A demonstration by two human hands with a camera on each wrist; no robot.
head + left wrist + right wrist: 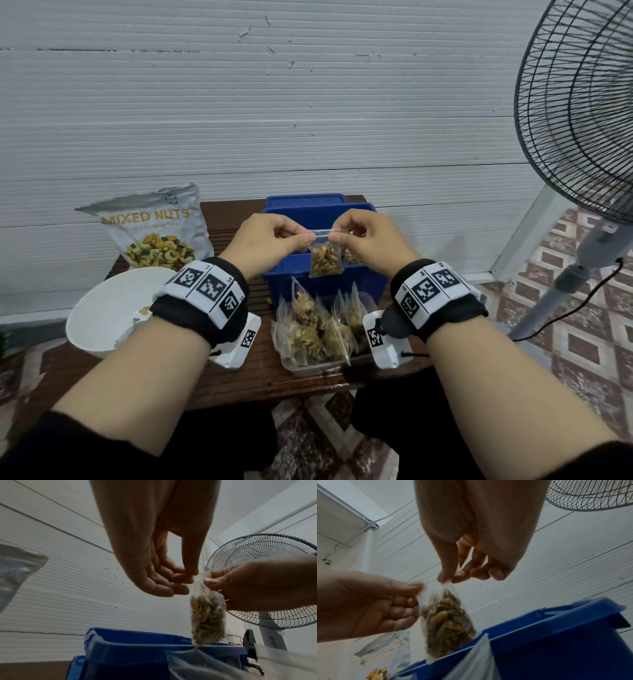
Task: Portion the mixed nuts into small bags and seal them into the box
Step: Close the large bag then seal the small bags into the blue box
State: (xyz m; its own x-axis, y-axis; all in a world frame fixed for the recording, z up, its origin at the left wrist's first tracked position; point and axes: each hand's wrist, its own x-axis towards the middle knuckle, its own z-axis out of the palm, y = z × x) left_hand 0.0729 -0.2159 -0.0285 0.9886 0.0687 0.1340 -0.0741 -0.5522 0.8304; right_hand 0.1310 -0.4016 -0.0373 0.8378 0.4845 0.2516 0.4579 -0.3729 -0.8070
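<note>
The left hand (265, 240) and the right hand (370, 240) hold 1 small bag (326, 261) of nuts between them, above the open blue box (366, 284). Each hand pinches a top corner of the bag with thumb and forefinger, and the other fingers are curled loosely beside. The bag hangs down, its lower part full of nuts, and its bottom is close over the front rim of the box. Just in front of the box, a clear tray (322, 368) on the bench (239, 380) carries several filled small bags (310, 329) standing together. The big mixed nuts pouch (154, 229) stands at the back left, and a white bowl (102, 308) is near it, under the left wrist. A standing fan (579, 113) is on the right.
</note>
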